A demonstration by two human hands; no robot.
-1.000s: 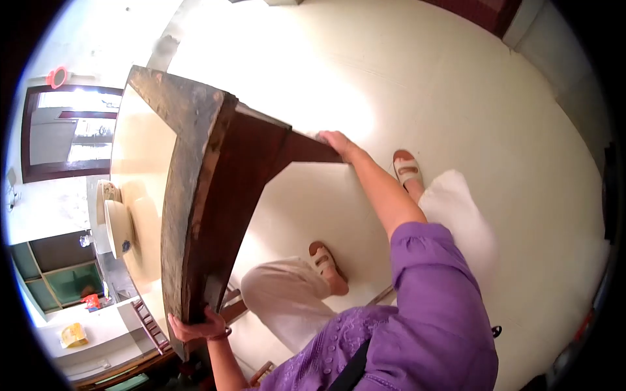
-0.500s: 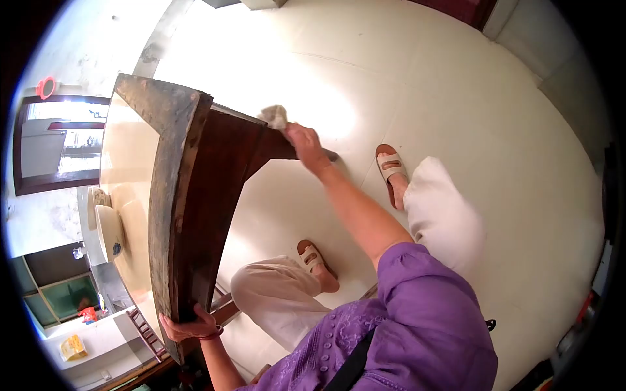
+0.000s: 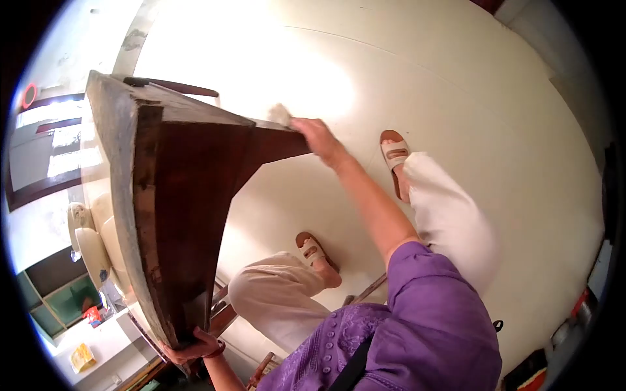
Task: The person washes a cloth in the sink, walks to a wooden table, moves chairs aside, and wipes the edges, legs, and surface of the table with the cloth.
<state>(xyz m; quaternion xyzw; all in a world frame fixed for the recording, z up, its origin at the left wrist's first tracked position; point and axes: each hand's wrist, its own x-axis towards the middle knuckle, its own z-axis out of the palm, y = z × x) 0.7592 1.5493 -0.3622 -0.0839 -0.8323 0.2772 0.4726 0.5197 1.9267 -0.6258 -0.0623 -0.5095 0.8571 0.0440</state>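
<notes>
A dark wooden table [image 3: 189, 189] with a worn, greyish edge fills the left of the head view, its leg [image 3: 280, 142] reaching toward the middle. My right hand [image 3: 321, 139] is closed at that leg, pressing a pale, crumpled cloth [image 3: 279, 115] against its surface; the cloth is slightly blurred. Down at the near corner, my left hand [image 3: 195, 347] is wrapped around the table's edge, thumb on the inner side and fingers partly hidden beneath. A bracelet circles the left wrist.
Pale bowls [image 3: 92, 253] stand on the tabletop. Below the table are wooden bars [image 3: 223, 319], and a wooden chair part [image 3: 264, 368] shows near my body. My sandalled feet [image 3: 394, 156] rest on the light floor. A yellow packet [image 3: 83, 358] lies on a white surface at lower left.
The table shows larger and further left, with more of its leg's outer side visible. My right hand and the cloth have shifted slightly right along the leg. The left hand keeps its hold.
</notes>
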